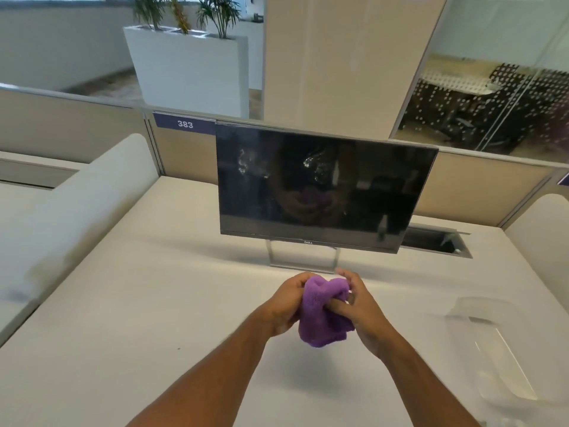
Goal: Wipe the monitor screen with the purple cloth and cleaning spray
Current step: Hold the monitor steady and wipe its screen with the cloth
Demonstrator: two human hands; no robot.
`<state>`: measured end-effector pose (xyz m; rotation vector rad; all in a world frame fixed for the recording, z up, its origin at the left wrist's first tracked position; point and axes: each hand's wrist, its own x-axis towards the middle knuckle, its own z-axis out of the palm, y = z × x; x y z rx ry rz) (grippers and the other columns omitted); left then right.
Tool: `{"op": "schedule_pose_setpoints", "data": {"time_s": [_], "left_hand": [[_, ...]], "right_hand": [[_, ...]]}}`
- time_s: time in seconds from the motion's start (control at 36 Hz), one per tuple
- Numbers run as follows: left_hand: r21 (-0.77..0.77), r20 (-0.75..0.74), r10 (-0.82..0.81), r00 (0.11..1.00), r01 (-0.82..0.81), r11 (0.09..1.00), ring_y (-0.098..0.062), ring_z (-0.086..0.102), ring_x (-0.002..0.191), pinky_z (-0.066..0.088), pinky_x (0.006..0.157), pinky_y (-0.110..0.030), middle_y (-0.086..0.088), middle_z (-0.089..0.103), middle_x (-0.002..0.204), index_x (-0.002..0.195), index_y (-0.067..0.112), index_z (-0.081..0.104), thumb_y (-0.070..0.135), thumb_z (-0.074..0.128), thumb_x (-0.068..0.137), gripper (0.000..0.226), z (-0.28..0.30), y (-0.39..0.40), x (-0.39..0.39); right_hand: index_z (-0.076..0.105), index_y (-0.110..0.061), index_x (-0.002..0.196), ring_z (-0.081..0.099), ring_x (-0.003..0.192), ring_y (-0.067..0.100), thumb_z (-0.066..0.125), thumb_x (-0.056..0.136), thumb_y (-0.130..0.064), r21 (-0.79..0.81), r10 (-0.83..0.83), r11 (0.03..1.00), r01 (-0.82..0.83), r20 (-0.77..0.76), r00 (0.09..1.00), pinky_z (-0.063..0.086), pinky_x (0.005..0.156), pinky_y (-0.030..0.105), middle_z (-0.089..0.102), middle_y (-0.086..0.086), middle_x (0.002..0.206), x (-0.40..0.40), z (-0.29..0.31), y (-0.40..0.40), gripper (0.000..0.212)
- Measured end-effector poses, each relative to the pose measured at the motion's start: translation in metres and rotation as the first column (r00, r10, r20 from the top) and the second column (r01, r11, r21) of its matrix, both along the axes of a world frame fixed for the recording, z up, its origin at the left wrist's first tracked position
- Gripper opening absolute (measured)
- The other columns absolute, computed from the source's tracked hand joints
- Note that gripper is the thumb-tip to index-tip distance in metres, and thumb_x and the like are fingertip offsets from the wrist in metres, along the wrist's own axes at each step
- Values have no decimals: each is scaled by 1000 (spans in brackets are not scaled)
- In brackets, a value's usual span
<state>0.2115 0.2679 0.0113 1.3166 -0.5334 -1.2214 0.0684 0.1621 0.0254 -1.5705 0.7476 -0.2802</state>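
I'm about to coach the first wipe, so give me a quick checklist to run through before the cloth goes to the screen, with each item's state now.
1. Purple cloth in hand: ok, bunched and gripped by both the left hand and the right hand.
2. Spray on the monitor screen: ok, wet patches show on its upper part.
3. Cloth at the screen: not ok, it is held above the desk, short of the screen.
4. Path to the screen clear: ok.
5. Spray bottle location: cannot tell, none in view.
6. Monitor steady on its stand: cannot tell.

One head-worn wide-angle view looks forward and down across the desk (154,303), its edges seemingly blurred.
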Motion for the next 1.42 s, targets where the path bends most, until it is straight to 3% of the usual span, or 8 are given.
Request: {"op": "schedule_pose_setpoints", "data": {"time_s": [0.14, 0.33, 0.47, 0.58, 0.75, 0.97, 1.08, 1.42], "left_hand": [[-4, 154, 60, 986, -60, 998, -26, 67, 96, 59, 79, -35, -6, 72, 101, 105, 15, 70, 29, 59, 95, 20, 9, 6, 16], [-18, 510, 178, 841, -196, 980, -14, 64, 97, 51, 71, -12, 9, 68, 104, 105, 26, 68, 14, 61, 95, 17, 24, 11, 62], [-189, 721, 433, 541, -448, 874, -11, 62, 97, 50, 89, -22, 2, 67, 104, 106, 15, 70, -5, 48, 91, 34, 59, 12, 113], [-391, 753, 576, 320, -487, 781, -10, 61, 95, 47, 85, -15, 2, 65, 104, 105, 17, 68, -6, 49, 88, 34, 105, 16, 154], [-525, 773, 623, 121, -430, 734, -11, 56, 102, 44, 91, -22, 5, 62, 108, 112, 14, 67, 3, 49, 91, 30, 170, 8, 208], [-270, 829, 428, 360, -412, 870, -9, 57, 82, 42, 75, -31, -4, 66, 97, 98, 11, 69, 41, 26, 105, 53, 213, -4, 252], [-144, 782, 338, 523, -376, 915, -22, 61, 98, 47, 94, -44, -10, 67, 104, 104, 14, 70, 61, 14, 100, 74, 215, -1, 266], [-286, 592, 487, 643, -397, 872, -15, 70, 84, 54, 84, -36, -1, 74, 79, 87, 15, 76, 76, 12, 91, 89, 203, -4, 293]], "right_hand": [[68, -20, 126, 69, 111, 27, 68, 90, -37, 157, 240, 955, -253, 97, 966, 58, 85, 36, 71, 13, 119, 6, 2, 11, 39], [75, -22, 116, 70, 112, 32, 65, 96, -20, 235, 101, 963, -133, 145, 984, 58, 86, 35, 74, 15, 117, 42, 7, 23, 23], [78, -40, 101, 72, 103, 24, 59, 99, -4, -24, 19, 1000, -14, 207, 978, 58, 75, 25, 77, -2, 105, 76, 34, 28, 41], [77, -8, 99, 70, 99, 29, 45, 95, 8, -378, 292, 915, -139, 386, 875, 60, 82, 33, 69, 13, 98, 113, 79, 32, 36], [74, -15, 112, 67, 107, 19, 64, 97, -5, -622, 126, 774, 122, 339, 932, 61, 86, 41, 67, 4, 116, 177, 130, 20, 20], [57, -12, 131, 57, 102, 20, 76, 90, -20, -902, -8, 296, 315, 327, 945, 56, 86, 34, 58, 8, 118, 252, 175, 19, 46], [59, -6, 130, 57, 98, 26, 77, 87, -18, -921, -19, 125, 370, 370, 929, 54, 81, 35, 62, 14, 114, 277, 173, 18, 48], [60, -11, 137, 53, 127, 34, 73, 89, -20, -959, -12, -12, 284, 284, 959, 43, 105, 45, 59, 14, 135, 340, 125, 34, 50]]}}
